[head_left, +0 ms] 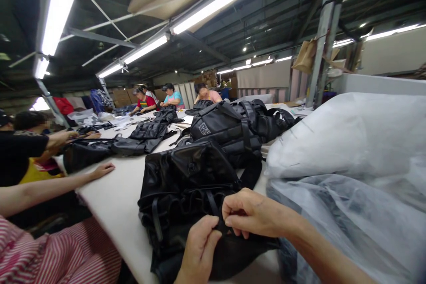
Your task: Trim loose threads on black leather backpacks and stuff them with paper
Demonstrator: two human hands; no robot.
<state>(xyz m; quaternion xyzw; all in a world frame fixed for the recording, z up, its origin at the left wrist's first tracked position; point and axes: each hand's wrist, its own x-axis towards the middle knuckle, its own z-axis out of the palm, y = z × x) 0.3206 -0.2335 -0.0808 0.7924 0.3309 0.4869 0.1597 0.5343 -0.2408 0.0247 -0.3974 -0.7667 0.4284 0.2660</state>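
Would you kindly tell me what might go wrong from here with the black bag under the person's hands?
If the left hand or right hand loses its pinch, the black bag might slip free. The translucent plastic beside the right forearm could snag or crowd it.

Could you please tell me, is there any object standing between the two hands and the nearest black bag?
Nothing visible: the left hand and right hand both pinch at the black bag directly. A co-worker's hand rests on the table to the left, apart from it.
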